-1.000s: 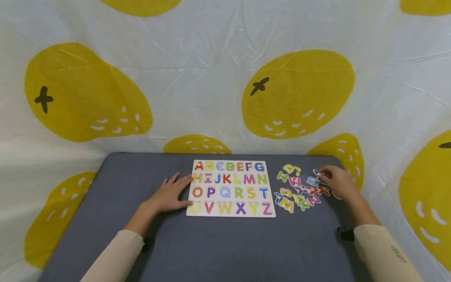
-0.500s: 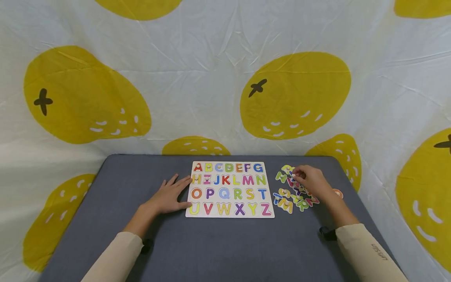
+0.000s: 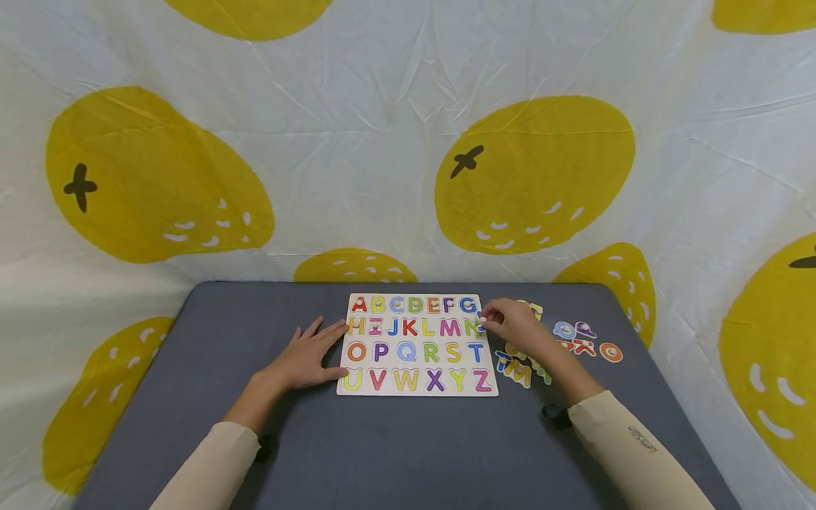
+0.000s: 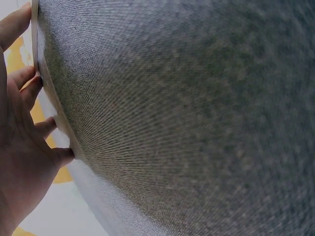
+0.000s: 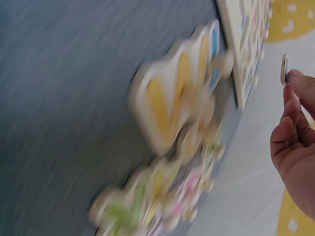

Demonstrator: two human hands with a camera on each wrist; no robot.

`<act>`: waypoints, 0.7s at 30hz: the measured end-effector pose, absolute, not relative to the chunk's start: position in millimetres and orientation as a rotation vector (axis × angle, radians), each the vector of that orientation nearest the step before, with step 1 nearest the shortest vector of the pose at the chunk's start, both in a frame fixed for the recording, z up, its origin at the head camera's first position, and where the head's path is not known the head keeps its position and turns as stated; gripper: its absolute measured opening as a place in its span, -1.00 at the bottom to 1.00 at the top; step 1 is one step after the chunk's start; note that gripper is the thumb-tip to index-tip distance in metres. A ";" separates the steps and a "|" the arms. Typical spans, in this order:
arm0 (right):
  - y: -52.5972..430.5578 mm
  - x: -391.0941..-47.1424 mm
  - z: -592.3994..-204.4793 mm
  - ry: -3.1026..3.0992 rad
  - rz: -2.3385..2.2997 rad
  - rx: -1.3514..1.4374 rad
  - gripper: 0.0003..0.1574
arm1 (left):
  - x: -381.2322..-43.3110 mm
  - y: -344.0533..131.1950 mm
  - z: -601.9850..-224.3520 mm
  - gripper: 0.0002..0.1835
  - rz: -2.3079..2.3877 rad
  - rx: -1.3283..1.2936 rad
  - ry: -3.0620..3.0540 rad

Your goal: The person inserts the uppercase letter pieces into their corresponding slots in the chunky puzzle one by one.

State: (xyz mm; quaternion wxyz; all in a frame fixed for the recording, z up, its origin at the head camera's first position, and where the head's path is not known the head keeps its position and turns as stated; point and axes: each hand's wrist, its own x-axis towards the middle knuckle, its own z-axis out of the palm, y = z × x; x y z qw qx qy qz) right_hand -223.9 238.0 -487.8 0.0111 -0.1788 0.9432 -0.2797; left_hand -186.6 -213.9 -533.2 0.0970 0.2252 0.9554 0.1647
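Observation:
An alphabet puzzle board [image 3: 395,360] lies on the table, its top row and the H and I fitted with knobbed letter pieces. My left hand [image 3: 309,359] rests at the board's left edge, fingers spread and fairly straight; in the left wrist view its fingertips [image 4: 64,156] reach the board's edge. At the board's right edge, beside the N, my right hand [image 3: 515,324] pinches a small blue letter puzzle piece [image 3: 481,323] between thumb and fingertips. That piece appears edge-on [image 5: 284,70] in the right wrist view, raised above the table. Its letter is mostly hidden.
Loose letter pieces lie right of the board, some overlapping: a yellow M-or-W-shaped piece [image 3: 517,372], a blue-grey Q [image 3: 564,330], a purple piece [image 3: 584,329], a red X-like piece [image 3: 584,347] and an orange O [image 3: 610,353]. Behind the grey table [image 3: 408,453] hangs a lemon-print cloth [image 3: 357,177].
My right hand has moved left from the far side of the loose pieces to the board's right edge, carrying the blue letter puzzle piece. The left hand stays at the board.

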 end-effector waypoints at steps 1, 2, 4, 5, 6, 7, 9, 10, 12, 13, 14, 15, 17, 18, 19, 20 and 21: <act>231.3 -225.1 -489.0 2.933 -0.881 -0.569 -0.89 | -186.7 -213.7 -533.4 0.03 0.488 0.669 2.830; 224.4 -226.5 -490.1 2.929 -0.880 -0.577 -0.88 | -186.7 -213.7 -533.6 0.03 0.487 0.668 2.830; 210.3 -229.5 -492.4 2.912 -0.895 -0.601 -0.88 | -186.9 -213.5 -534.0 0.03 0.482 0.667 2.833; 203.5 -231.2 -493.9 2.902 -0.906 -0.616 -0.88 | -187.1 -213.4 -534.0 0.03 0.481 0.665 2.835; 196.8 -233.0 -495.4 2.887 -0.919 -0.626 -0.88 | -187.3 -213.2 -534.1 0.03 0.477 0.664 2.837; 190.4 -235.0 -496.9 2.872 -0.927 -0.643 -0.88 | -187.5 -213.1 -534.1 0.03 0.475 0.664 2.838; 178.9 -238.4 -499.4 2.844 -0.939 -0.665 -0.89 | -187.8 -212.4 -533.9 0.03 0.474 0.666 2.834; 173.4 -239.8 -500.3 2.830 -0.947 -0.659 -0.89 | -188.0 -211.9 -533.7 0.03 0.475 0.667 2.831; 163.4 -242.7 -502.0 2.818 -0.936 -0.661 -0.89 | -188.1 -210.9 -533.3 0.03 0.482 0.668 2.824; 158.5 -244.1 -502.6 2.814 -0.925 -0.661 -0.89 | -188.1 -210.6 -533.0 0.03 0.485 0.669 2.820; 153.4 -245.5 -503.6 2.814 -0.912 -0.657 -0.89 | -188.0 -210.6 -532.8 0.03 0.484 0.666 2.817; 148.0 -246.7 -504.0 2.811 -0.906 -0.656 -0.89 | -187.8 -210.8 -532.6 0.03 0.487 0.663 2.816; 137.2 -248.8 -505.1 2.807 -0.889 -0.672 -0.89 | -187.7 -212.2 -533.3 0.03 0.482 0.654 2.820; 132.0 -249.8 -506.3 2.803 -0.882 -0.670 -0.90 | -187.7 -213.1 -533.5 0.03 0.478 0.652 2.822; 127.6 -250.3 -507.5 2.799 -0.881 -0.667 -0.90 | -187.6 -213.4 -534.2 0.04 0.478 0.653 2.824; 123.2 -250.9 -508.8 2.797 -0.882 -0.666 -0.90 | -187.7 -213.9 -535.0 0.04 0.477 0.654 2.829; 118.8 -251.2 -509.6 2.792 -0.886 -0.665 -0.91 | -187.8 -214.5 -535.9 0.04 0.478 0.655 2.834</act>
